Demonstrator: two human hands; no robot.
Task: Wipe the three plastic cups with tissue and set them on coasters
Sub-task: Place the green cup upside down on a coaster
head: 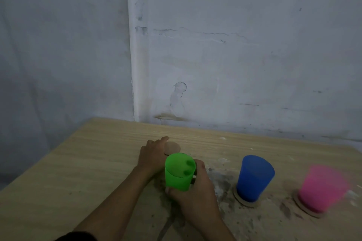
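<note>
Now green cup (179,172) upright, mouth up.

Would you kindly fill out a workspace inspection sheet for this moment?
Surface: wooden table, dark stains and pale specks on the right part.
Job's things: green cup inverted, held above the table; blue cup and pink cup inverted, each on a coaster; a third coaster bare, behind the green cup. No tissue seen.
Clutter: nothing seen.
Grips: right hand closed around the green cup, fingers showing through its wall; left hand on the bare coaster, grip cannot be told.
Cables: nothing seen.
Surroundings: scuffed, cracked pale wall with a vertical white pipe.
</note>
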